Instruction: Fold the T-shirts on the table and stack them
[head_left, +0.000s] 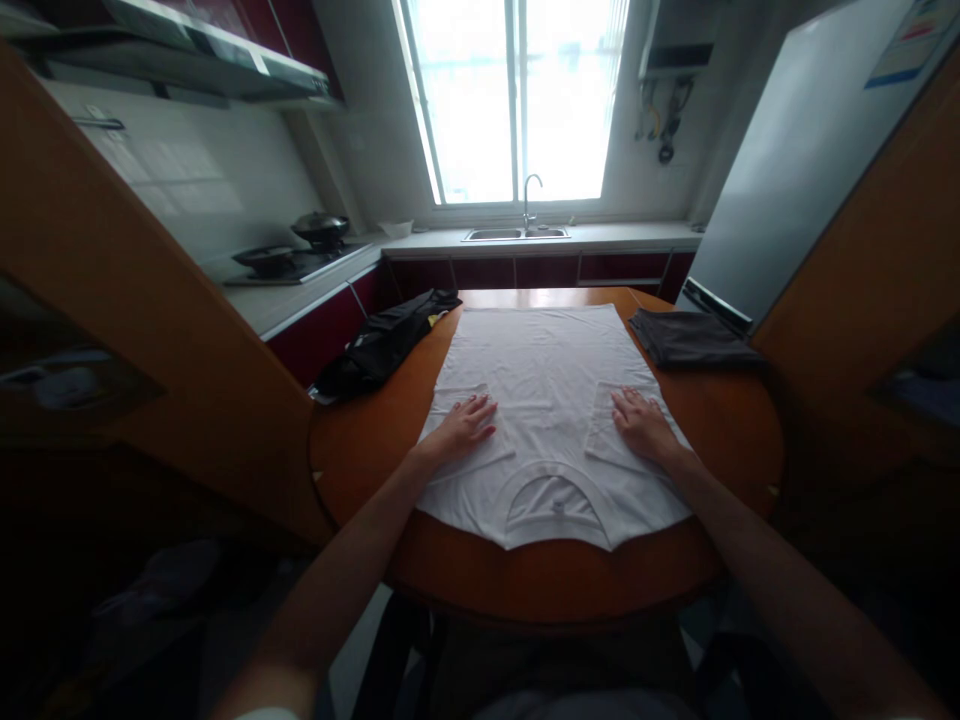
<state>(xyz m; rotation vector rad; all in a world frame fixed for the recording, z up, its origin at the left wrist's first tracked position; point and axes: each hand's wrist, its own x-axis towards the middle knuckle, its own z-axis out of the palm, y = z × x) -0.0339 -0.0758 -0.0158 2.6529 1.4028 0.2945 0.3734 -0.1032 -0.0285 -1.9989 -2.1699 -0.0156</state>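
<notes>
A white T-shirt (551, 400) lies flat on a round wooden table (720, 420), collar toward me, both sleeves folded inward. My left hand (466, 424) rests palm down, fingers spread, on the folded left sleeve. My right hand (639, 420) presses flat on the folded right sleeve. Neither hand grips anything.
A crumpled black garment (386, 342) lies at the table's far left edge. A folded dark grey garment (690, 338) sits at the far right. Behind are a kitchen counter with sink (516, 234), a stove with pans (296, 255), and a fridge (795, 170) at right.
</notes>
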